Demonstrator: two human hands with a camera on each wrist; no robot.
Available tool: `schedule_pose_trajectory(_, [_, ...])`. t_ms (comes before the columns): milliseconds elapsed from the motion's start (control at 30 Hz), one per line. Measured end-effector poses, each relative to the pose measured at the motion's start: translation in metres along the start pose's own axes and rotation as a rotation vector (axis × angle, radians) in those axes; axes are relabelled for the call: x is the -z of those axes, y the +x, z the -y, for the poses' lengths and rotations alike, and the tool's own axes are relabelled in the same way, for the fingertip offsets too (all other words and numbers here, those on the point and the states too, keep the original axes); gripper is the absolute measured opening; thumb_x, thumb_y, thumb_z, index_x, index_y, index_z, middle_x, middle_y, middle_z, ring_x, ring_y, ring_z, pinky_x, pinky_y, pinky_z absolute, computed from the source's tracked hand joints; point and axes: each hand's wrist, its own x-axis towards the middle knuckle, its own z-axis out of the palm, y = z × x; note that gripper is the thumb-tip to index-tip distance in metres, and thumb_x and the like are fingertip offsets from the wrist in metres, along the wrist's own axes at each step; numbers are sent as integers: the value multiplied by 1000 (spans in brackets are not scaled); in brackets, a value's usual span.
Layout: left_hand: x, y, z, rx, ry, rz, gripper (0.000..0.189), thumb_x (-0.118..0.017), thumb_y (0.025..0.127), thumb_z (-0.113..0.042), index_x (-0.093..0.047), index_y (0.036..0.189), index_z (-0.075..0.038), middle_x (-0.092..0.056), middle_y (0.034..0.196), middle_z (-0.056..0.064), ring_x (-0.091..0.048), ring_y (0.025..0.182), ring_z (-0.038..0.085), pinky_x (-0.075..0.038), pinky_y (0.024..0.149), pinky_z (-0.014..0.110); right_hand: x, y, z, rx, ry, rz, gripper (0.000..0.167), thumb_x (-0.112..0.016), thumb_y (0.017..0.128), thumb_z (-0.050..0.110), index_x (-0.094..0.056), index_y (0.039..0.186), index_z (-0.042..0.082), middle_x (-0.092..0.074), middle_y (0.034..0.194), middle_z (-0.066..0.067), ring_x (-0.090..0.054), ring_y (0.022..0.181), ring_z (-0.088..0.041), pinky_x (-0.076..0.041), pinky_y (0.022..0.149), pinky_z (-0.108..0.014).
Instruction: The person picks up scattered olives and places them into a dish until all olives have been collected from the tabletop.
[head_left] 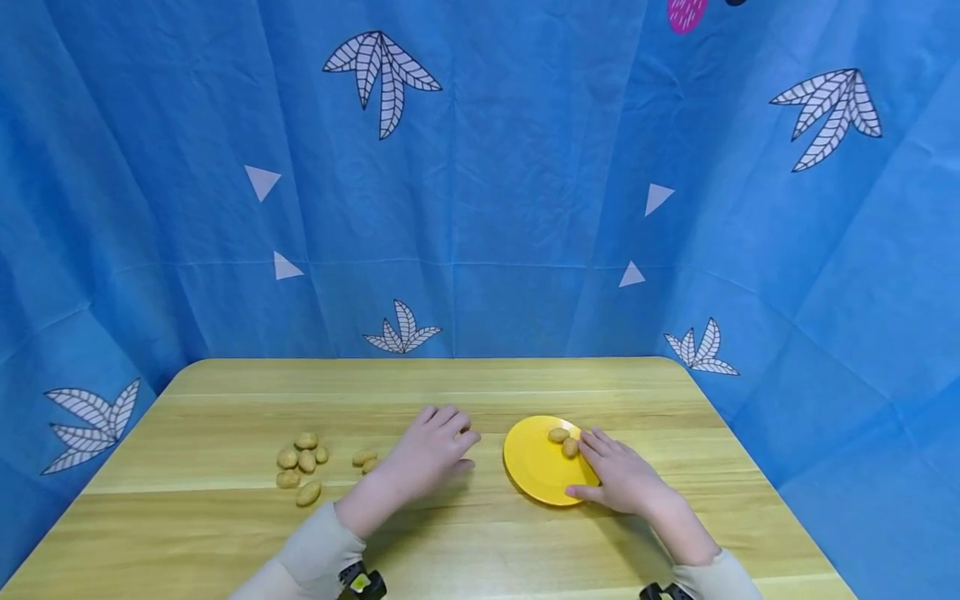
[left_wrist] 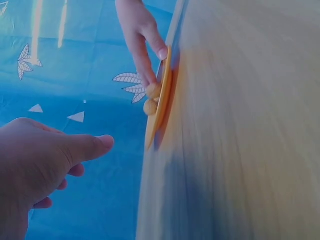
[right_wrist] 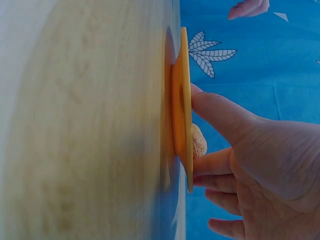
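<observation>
Right hand (head_left: 618, 477) on the yellow plate (head_left: 534, 468), left hand (head_left: 435, 446) free over the table (head_left: 480, 546)

In the head view, we find the plate right of centre in the lower half of the frame, with two tan nuts on it. The upper nut (head_left: 558, 435) lies toward the plate's top edge, and the lower nut (head_left: 570, 448) sits just beside it, down and to the right.

We see the right hand at the plate's right side, its thumb and fingers spread and fairly straight. The thumb reaches the lower right of the rim and the fingers reach over the right edge, close to the lower nut; we cannot tell for certain whether a fingertip touches that nut.

Left of the plate, near the lower centre, we see the left hand raised above the wood, fingers loosely bent and holding nothing. Just left of it, partly behind the forearm, lies a pair of nuts (head_left: 364, 457). Farther left we count a loose cluster of six nuts (head_left: 307, 462).

Both arms come in from the bottom edge in pale sleeves (head_left: 322, 546), with a black wrist device (head_left: 365, 582) showing at the left arm. Behind the table, a blue cloth (head_left: 517, 192) printed with white leaves (head_left: 392, 75) and triangles fills the upper frame.
</observation>
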Motion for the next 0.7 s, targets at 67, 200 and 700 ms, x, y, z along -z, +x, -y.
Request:
schedule_pose_trajectory(67, [2, -4, 4, 5, 11, -6, 35, -76, 80, -45, -68, 106, -23, -58, 100, -5, -53, 97, 16, -41, 83, 32, 0, 0, 0, -1, -1, 3, 82, -66, 87, 50, -43, 141, -8, -39, 151, -24, -30, 144, -43, -29, 113, -58])
schedule_pose_trajectory(200, [6, -13, 11, 17, 27, -5, 36, -78, 78, -46, -69, 104, -22, -59, 100, -4, -54, 97, 16, -41, 81, 33, -1, 0, -1, -2, -2, 9, 83, -65, 87, 51, -42, 142, -7, -38, 152, -23, -29, 144, -42, -28, 113, -57])
schedule_pose_trajectory(700, [16, -47, 39, 62, 15, -54, 38, -83, 72, -42, -70, 98, -18, -61, 97, 0, -55, 94, 20, -41, 78, 35, -1, 0, -1, 0, -5, 0, 82, -65, 87, 51, -43, 142, -6, -38, 152, -23, -30, 144, -42, -28, 113, -57])
